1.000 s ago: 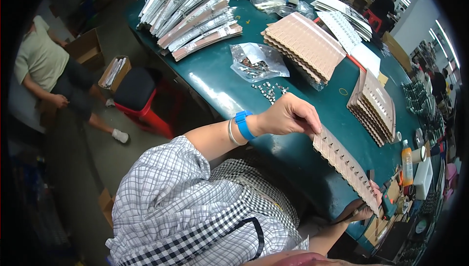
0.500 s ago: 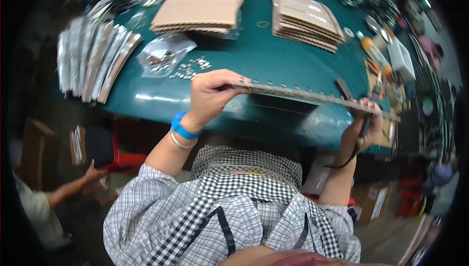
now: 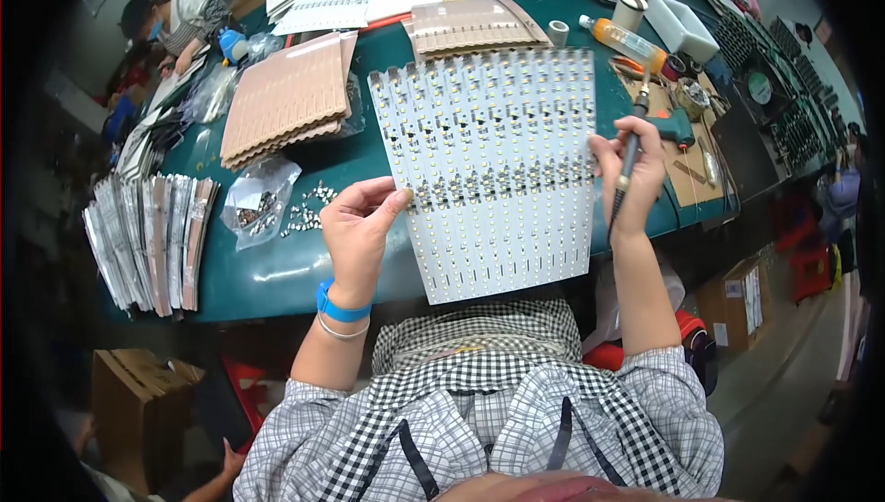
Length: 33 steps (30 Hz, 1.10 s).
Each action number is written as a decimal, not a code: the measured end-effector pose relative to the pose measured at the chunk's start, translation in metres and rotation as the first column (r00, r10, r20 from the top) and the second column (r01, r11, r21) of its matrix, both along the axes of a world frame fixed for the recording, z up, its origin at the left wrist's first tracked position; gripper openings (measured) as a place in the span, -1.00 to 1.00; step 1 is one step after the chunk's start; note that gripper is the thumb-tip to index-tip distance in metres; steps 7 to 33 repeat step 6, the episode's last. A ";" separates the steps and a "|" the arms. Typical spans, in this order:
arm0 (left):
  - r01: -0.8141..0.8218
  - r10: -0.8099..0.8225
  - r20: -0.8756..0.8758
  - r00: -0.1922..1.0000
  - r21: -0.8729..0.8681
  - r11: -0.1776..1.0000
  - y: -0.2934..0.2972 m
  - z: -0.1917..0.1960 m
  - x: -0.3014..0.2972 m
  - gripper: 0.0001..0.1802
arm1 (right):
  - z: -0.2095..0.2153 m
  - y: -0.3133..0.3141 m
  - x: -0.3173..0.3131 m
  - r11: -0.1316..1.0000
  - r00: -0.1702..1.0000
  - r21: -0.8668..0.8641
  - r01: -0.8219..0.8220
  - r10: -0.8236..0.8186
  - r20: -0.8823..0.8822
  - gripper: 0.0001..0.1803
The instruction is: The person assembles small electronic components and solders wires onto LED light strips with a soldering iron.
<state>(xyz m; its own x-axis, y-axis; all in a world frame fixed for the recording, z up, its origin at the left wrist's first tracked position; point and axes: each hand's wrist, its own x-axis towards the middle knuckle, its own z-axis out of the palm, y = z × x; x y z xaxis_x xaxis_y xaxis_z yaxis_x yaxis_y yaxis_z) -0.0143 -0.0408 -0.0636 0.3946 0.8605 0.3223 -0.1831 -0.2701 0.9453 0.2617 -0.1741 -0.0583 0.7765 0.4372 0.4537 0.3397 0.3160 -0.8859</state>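
A white LED circuit panel [image 3: 502, 248], with rows of small yellowish chips, is tilted up over the near edge of the green table. My left hand [image 3: 358, 230] pinches its left edge between thumb and fingers. At the opposite edge my right hand [image 3: 638, 175] is closed, its thumb and fingers at the panel's side. That same hand also grips a soldering iron [image 3: 631, 153] with a dark handle, its tip pointing up and away and its cord hanging down. Left of my left hand lie loose small metal parts [image 3: 309, 210] beside a clear bag [image 3: 260, 202] of similar parts.
Wrapped strips [image 3: 152, 248] stand in a row at left. Pinkish panels lie in a near stack [image 3: 286, 96] and a far stack [image 3: 479, 23]. An orange bottle [image 3: 619, 39], a white tray [image 3: 680, 27] and a green glue gun [image 3: 678, 129] are at right. Another person [image 3: 189, 27] works far left.
The panel, seen edge-on before, is now turned with its chip-covered face toward me. My hands have come closer together and my right hand has moved left. The head view has shifted.
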 end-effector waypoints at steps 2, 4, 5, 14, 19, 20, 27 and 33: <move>0.013 -0.013 -0.004 1.000 -0.098 0.995 0.003 -0.009 0.007 -0.79 | -0.025 0.011 0.016 0.995 0.983 -0.038 0.091 -0.084 0.164 -0.62; 0.020 -0.025 -0.036 0.999 -0.112 0.994 0.011 -0.021 0.009 -0.77 | -0.036 0.019 0.020 0.989 0.981 -0.102 0.104 -0.085 0.172 -0.61; 0.014 -0.026 -0.085 0.996 -0.135 0.991 0.014 -0.026 0.010 -0.76 | -0.039 0.020 0.020 0.987 0.966 -0.112 0.119 -0.089 0.242 -0.61; 0.000 -0.022 -0.134 0.991 -0.158 0.987 0.018 -0.031 0.010 -0.75 | -0.040 0.024 0.019 0.984 0.947 -0.120 0.129 -0.086 0.310 -0.61; 0.000 -0.022 -0.134 0.991 -0.158 0.987 0.018 -0.031 0.010 -0.75 | -0.040 0.024 0.019 0.984 0.947 -0.120 0.129 -0.086 0.310 -0.61; 0.000 -0.022 -0.134 0.991 -0.158 0.987 0.018 -0.031 0.010 -0.75 | -0.040 0.024 0.019 0.984 0.947 -0.120 0.129 -0.086 0.310 -0.61; 0.000 -0.022 -0.134 0.991 -0.158 0.987 0.018 -0.031 0.010 -0.75 | -0.040 0.024 0.019 0.984 0.947 -0.120 0.129 -0.086 0.310 -0.61; 0.000 -0.022 -0.134 0.991 -0.158 0.987 0.018 -0.031 0.010 -0.75 | -0.040 0.024 0.019 0.984 0.947 -0.120 0.129 -0.086 0.310 -0.61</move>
